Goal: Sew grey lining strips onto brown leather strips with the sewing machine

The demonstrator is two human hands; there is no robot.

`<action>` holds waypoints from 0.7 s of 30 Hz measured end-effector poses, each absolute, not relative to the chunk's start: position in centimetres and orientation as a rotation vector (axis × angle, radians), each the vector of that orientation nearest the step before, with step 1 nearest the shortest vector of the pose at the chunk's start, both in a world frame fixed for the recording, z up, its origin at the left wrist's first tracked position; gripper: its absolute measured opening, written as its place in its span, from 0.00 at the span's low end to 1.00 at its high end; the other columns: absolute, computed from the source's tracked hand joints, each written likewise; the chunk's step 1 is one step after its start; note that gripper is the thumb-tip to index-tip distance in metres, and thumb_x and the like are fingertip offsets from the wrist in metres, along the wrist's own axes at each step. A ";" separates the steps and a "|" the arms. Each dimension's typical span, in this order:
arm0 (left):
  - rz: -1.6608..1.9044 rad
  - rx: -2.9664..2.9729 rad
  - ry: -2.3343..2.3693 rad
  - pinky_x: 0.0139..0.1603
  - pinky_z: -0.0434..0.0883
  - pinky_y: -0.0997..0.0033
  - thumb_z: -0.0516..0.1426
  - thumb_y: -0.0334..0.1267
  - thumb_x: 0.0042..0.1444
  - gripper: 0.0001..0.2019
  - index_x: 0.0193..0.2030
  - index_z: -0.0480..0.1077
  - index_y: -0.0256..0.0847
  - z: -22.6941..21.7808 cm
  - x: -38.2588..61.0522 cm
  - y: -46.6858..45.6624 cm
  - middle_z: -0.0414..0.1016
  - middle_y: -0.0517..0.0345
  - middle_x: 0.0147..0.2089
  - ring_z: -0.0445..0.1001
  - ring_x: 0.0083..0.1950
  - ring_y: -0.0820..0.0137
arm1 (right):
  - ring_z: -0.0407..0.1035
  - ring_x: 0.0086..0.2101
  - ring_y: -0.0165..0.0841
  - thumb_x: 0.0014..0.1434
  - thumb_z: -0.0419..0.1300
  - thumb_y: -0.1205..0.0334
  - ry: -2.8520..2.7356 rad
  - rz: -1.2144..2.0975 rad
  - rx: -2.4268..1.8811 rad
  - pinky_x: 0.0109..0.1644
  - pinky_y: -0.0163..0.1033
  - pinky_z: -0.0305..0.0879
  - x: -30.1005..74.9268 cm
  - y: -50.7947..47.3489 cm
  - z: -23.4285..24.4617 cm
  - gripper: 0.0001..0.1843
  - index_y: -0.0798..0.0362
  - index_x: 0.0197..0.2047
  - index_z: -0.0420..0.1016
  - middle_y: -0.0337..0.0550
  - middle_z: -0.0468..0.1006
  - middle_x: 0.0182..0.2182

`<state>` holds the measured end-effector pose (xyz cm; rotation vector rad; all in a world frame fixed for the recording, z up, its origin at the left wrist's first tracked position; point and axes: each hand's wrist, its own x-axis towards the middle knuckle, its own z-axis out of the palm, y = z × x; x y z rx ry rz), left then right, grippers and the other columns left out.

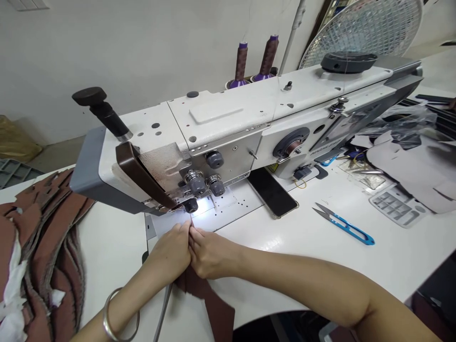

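A white industrial sewing machine (221,114) stands across the table, its lamp lighting the needle area. Right in front of that area, my left hand (174,249) and my right hand (206,251) are side by side, fingers closed on a reddish-brown fabric piece (217,308). The piece hangs from under my hands toward the table's front edge. A thin grey strip (164,311) runs down beside it, below my left wrist. The needle tip and the fabric's far end are hidden behind the machine's parts and my fingers.
Stacked brown fabric pieces (57,237) lie on the left. To the right are a black phone (274,192), blue thread snips (345,224), a calculator (397,204) and pale cut pieces (420,166). Brown thread cones (241,64) and a fan (366,28) stand behind.
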<state>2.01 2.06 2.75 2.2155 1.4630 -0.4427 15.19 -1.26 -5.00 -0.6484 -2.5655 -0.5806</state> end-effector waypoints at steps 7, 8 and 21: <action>-0.432 2.153 1.464 0.56 0.66 0.63 0.45 0.23 0.56 0.27 0.64 0.59 0.33 2.9 2.1 2.1 0.71 0.42 0.58 0.72 0.58 0.59 | 0.72 0.30 0.42 0.59 0.53 0.74 -2.538 -0.580 -0.644 0.49 0.57 0.62 15.2 -1.2 -5.1 0.11 0.62 0.31 0.76 0.58 0.79 0.30; -0.426 2.149 1.466 0.56 0.66 0.63 0.45 0.23 0.56 0.27 0.64 0.59 0.33 2.8 2.0 2.1 0.71 0.42 0.58 0.72 0.57 0.59 | 0.72 0.29 0.41 0.59 0.53 0.74 -2.540 -0.582 -0.643 0.49 0.57 0.62 15.2 -1.2 -5.1 0.11 0.62 0.31 0.76 0.58 0.79 0.30; -0.279 2.286 1.424 0.43 0.67 0.66 0.47 0.22 0.52 0.17 0.46 0.68 0.38 2.0 1.8 2.5 0.76 0.46 0.45 0.75 0.45 0.62 | 0.74 0.32 0.46 0.58 0.53 0.76 -2.488 -0.600 -0.665 0.48 0.57 0.63 15.2 -1.1 -5.0 0.11 0.64 0.32 0.77 0.59 0.80 0.31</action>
